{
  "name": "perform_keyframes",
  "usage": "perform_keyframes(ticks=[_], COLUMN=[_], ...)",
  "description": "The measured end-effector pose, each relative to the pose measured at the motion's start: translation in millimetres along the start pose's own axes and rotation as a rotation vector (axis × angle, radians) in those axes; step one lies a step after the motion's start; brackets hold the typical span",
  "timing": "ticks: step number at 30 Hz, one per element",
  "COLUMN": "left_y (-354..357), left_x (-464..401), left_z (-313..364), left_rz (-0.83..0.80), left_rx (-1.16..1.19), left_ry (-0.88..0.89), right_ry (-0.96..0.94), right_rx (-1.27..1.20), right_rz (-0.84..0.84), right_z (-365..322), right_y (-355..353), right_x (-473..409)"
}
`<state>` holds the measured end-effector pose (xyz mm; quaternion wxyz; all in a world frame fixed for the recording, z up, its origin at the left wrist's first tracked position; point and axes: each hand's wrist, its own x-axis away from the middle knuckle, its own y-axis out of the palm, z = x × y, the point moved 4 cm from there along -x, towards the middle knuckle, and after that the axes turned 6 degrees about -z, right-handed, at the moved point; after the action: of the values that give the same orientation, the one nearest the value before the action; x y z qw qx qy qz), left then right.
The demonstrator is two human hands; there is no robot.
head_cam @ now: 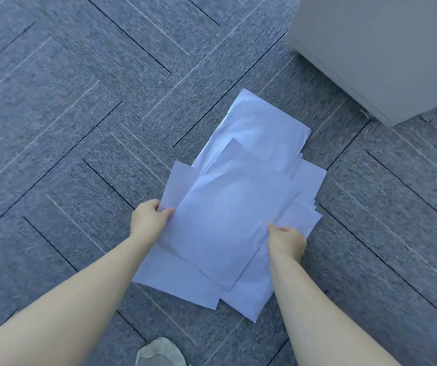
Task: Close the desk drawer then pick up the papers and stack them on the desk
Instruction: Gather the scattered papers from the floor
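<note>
Head view looks almost straight down, and in it we see a loose heap of white papers [235,207] lying on grey-blue carpet tiles [66,114] laid in a herringbone pattern. The sheets overlap at different angles: one long sheet runs toward one o'clock, others fan out toward three o'clock and five o'clock, and a broad sheet sits on top in the middle.

Our left hand [147,220] grips the heap at its nine o'clock edge, thumb on top of the paper and fingers curled under the edge. Our right hand [287,240] grips at the heap's four o'clock side, thumb and fingertips pinched onto the top sheets, which wrinkle around the pinch. Both bare forearms reach in from the bottom of the frame, the left from seven o'clock, the right from five o'clock.

We cannot tell whether the heap is raised off the carpet or resting on it; its far end toward one o'clock looks flat against the floor.

At one to two o'clock, well apart from the hands, stands the corner of a pale grey cabinet [383,54], its base on the carpet. Near six o'clock, the toe of a light-coloured shoe [160,352] shows between the forearms.
</note>
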<state>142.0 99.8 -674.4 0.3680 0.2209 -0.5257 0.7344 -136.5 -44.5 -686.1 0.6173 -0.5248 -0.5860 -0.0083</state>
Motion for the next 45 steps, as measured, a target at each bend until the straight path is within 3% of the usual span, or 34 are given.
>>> perform_keyframes(ticks=[4, 8, 15, 19, 22, 25, 29, 33, 37, 45], left_y=[-10, 2, 31, 32, 40, 57, 49, -10, -109, -340], left_x=[1, -19, -27, -26, -19, -10, -1, 49, 138, 366], left_z=[37, 69, 92, 93, 89, 83, 81, 111, 156, 341], left_rz=[0.066, 0.054, 0.074, -0.011, -0.043, -0.171, -0.296, -0.227, -0.134, -0.035], left_rx=[0.200, 0.121, -0.099, -0.054, -0.093, 0.019, 0.339, 0.556, 0.733, 0.913], left_ry=[0.160, 0.248, 0.150, 0.107, 0.158, 0.156, 0.133, 0.173, 0.215, 0.490], right_ry=[0.046, 0.148, -0.025, -0.093, -0.171, -0.167, -0.242, -0.413, -0.559, -0.809], right_rx=[-0.081, -0.142, -0.319, -0.283, -0.289, -0.463, -0.480, -0.470, -0.485, -0.579], right_rz=[0.103, 0.125, -0.041, -0.219, -0.230, -0.320, -0.377, -0.406, -0.442, -0.461], right_z=[-5, -3, -36, -41, -42, -41, -56, -105, -164, -307], right_y=[-18, -33, -19, -10, -4, 3, -14, -64, -143, -384], right_x=[5, -5, -18, -15, -10, -7, 0, 54, 165, 425])
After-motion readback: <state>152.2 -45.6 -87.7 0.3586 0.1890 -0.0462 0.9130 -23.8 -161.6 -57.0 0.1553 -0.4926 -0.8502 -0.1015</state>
